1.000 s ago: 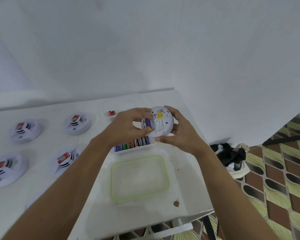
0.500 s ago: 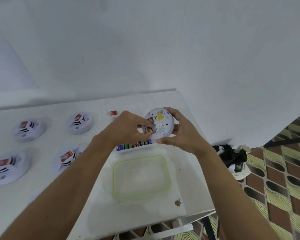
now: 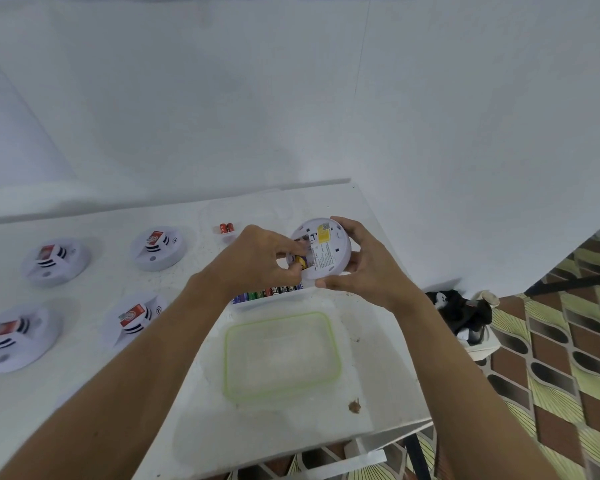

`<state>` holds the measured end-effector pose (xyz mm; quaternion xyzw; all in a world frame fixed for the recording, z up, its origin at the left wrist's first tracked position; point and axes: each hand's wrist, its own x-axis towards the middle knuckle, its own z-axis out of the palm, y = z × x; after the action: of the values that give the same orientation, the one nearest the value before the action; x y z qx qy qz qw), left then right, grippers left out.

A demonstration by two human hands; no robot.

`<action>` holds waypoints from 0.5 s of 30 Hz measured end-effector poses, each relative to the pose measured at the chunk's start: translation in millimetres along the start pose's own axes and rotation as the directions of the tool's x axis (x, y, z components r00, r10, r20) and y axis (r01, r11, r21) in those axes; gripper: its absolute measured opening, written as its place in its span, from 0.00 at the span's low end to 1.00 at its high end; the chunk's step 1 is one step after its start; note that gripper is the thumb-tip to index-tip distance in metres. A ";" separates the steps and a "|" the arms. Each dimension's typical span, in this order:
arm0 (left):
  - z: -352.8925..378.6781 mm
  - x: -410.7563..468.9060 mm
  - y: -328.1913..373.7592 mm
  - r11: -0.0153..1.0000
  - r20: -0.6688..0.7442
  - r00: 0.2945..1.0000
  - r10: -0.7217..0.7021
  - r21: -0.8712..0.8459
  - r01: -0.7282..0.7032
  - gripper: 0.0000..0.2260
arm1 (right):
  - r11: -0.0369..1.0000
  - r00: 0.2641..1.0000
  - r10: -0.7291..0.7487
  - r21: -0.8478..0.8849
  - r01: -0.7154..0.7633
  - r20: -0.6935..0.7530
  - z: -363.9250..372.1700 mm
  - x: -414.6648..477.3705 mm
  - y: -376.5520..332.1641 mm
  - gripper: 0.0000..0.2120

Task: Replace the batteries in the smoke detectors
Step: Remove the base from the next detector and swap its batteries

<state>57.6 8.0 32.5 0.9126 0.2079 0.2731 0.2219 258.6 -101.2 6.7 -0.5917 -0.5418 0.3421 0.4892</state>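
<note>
Right hand [image 3: 371,271] gripping an upturned smoke detector [image 3: 326,249] above the table [image 3: 32,393], left hand [image 3: 257,259] pinching a yellow-tipped battery [image 3: 300,262] at its compartment, battery mostly hidden by fingers, row of spare batteries [image 3: 267,292] beneath partly covered by the left wrist.

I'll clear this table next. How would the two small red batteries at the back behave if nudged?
The red batteries are small cylinders lying on their sides, so they would probably roll. The table looks smooth, so little would stop them. Likely rigid.

white smoke detector [image 3: 326,252] — yellow battery [image 3: 300,262] inside
</note>
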 end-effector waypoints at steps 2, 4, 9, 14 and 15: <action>1.0 0.8 0.1 1.000 -0.037 0.999 0.016 0.004 -0.016 0.14 | 1.000 1.000 0.008 0.014 -0.008 -0.007 -2.7 -0.2 0.1 0.46; 1.2 1.5 0.2 0.999 -0.038 0.998 0.053 -0.008 -0.053 0.14 | 1.000 1.000 0.008 0.018 -0.008 -0.016 -5.0 -0.5 -0.1 0.46; -2.7 3.5 -2.1 0.995 0.094 0.995 0.016 -0.098 -0.007 0.15 | 0.999 1.000 0.015 0.036 -0.014 -0.014 -7.6 -3.4 0.2 0.47; 4.7 3.9 1.6 0.960 0.040 0.980 -0.196 -0.197 0.200 0.09 | 0.999 1.000 0.029 0.027 -0.029 -0.001 -9.0 -5.9 1.7 0.47; 7.6 4.3 2.1 0.947 0.000 0.975 -0.220 -0.240 0.214 0.07 | 0.999 1.000 0.030 0.025 -0.030 -0.001 -9.4 -6.0 1.8 0.47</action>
<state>66.0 6.2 29.6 0.8472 0.2757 0.2825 0.3557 266.8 -108.8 7.0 -0.5939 -0.5283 0.3559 0.4915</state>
